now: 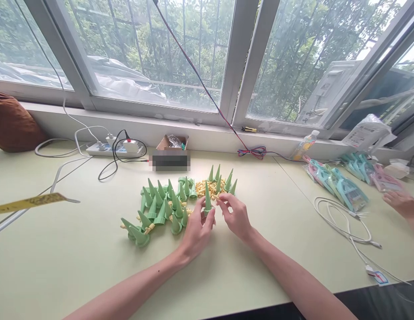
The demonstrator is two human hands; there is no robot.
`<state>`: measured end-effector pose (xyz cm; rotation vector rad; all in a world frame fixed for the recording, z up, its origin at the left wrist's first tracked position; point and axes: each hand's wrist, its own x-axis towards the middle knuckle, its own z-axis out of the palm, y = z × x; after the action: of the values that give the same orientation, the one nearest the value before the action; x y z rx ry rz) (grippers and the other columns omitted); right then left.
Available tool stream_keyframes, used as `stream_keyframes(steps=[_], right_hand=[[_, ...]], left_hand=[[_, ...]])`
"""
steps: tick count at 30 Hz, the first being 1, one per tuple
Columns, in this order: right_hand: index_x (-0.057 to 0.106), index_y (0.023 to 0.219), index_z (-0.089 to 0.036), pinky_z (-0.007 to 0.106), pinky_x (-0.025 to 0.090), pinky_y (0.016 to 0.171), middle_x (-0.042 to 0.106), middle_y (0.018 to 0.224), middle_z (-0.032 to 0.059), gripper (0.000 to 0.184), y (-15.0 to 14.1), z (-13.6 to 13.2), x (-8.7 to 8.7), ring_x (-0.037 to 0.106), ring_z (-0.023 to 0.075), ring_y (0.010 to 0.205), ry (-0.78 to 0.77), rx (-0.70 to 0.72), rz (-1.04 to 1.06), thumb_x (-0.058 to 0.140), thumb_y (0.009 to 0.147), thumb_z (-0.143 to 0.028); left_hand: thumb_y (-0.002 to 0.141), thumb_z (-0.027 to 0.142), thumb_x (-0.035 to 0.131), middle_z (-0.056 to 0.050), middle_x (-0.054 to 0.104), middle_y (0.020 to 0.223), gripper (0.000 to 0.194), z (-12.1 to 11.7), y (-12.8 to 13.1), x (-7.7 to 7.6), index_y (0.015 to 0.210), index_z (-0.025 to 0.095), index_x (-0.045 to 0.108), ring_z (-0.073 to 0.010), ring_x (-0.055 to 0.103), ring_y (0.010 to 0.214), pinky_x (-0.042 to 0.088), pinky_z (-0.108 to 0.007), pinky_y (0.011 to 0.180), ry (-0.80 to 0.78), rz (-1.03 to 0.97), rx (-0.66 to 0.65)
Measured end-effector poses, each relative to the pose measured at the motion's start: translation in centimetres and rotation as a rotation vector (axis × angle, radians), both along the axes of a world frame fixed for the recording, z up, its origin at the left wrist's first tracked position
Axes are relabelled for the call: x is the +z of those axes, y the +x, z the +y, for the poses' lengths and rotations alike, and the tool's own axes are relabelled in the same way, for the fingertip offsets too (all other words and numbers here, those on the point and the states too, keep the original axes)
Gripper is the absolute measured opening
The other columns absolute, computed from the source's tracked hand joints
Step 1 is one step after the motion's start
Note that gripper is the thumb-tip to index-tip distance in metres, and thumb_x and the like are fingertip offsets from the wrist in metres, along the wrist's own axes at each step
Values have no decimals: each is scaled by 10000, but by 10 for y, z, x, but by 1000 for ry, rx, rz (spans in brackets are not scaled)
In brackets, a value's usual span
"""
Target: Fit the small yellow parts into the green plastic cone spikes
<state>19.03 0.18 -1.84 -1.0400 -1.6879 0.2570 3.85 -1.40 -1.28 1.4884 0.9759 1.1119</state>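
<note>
My left hand is closed around the base of a green plastic cone, which points upward. Close beside it, my right hand pinches a small yellow plastic piece between thumb and fingertips, near the cone. Just beyond my hands lies a pile of small yellow pieces, with several green cones standing in and around it. Left of my left hand, many more green cones stand or lean in a cluster; some have yellow pieces at their bases. Two cones lie tilted at the near left.
Behind the cones stand a small open box and a power strip with cords. On the right are a bottle, bagged pastel plastic items and a white cable. Another person's hand reaches in at the right edge.
</note>
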Motion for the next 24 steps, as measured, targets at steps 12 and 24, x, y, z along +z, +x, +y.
stream_keyframes(steps=[12, 24], right_hand=[[574, 906, -208, 272, 618, 583, 660, 921, 65, 42, -3, -5, 5, 650, 158, 779, 78, 22, -50, 547, 934, -193], [562, 902, -202, 270, 615, 568, 631, 1018, 88, 48, -5, -10, 8, 652, 160, 824, 98, 49, -39, 558, 915, -156]], left_hand=[[977, 472, 482, 10, 584, 734, 477, 2, -1, -1, 1361, 197, 418, -144, 568, 635, 466, -278, 620, 18, -2, 109], [976, 493, 475, 10, 570, 695, 571, -1, -1, -5, 1444, 176, 388, -142, 522, 616, 453, -265, 590, 8, 5, 82]])
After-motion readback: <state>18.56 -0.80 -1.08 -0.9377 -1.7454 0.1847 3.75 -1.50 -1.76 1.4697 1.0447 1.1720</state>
